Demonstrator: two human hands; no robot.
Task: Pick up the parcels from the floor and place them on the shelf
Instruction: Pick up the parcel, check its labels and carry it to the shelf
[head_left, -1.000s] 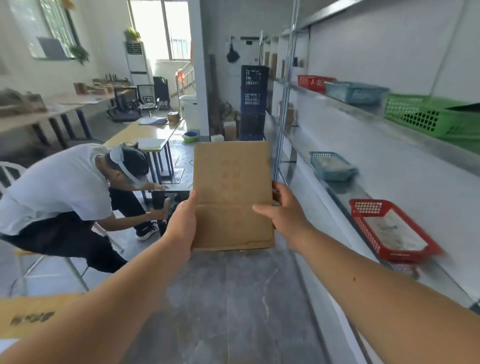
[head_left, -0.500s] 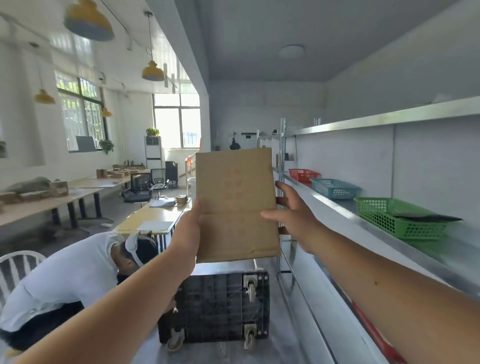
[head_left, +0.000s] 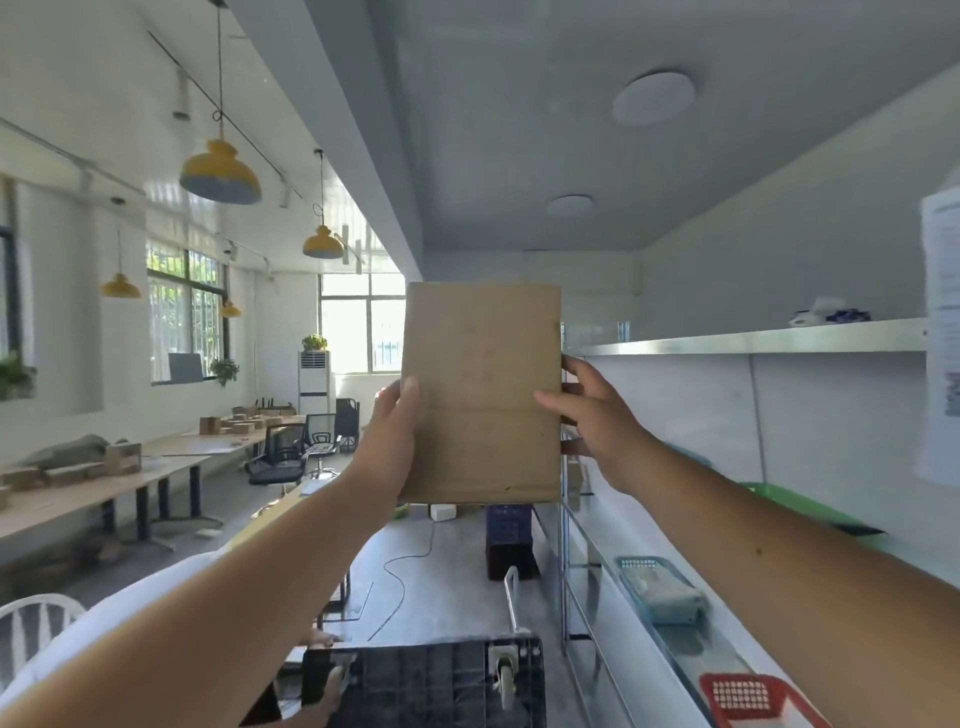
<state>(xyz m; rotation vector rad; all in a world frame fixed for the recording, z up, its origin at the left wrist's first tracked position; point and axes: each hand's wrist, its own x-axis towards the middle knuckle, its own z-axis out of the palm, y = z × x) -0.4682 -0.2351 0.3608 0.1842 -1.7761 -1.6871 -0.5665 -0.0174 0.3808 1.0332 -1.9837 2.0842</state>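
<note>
Left hand (head_left: 392, 441) and right hand (head_left: 597, 431) clamp the flat brown cardboard parcel (head_left: 482, 395) by its side edges. Keep it level and slide it over the front edge of the upper steel shelf (head_left: 753, 340).

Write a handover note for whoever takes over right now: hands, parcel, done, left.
Left hand: gripping the left edge of the cardboard parcel.
Right hand: gripping its right edge.
Parcel: off the floor, held upright in the air at about the height of the top shelf on the right, not yet on it.
Done: pickup.
Left: move it right, set it on a shelf, release. Other parcels on the floor are not in view.
</note>
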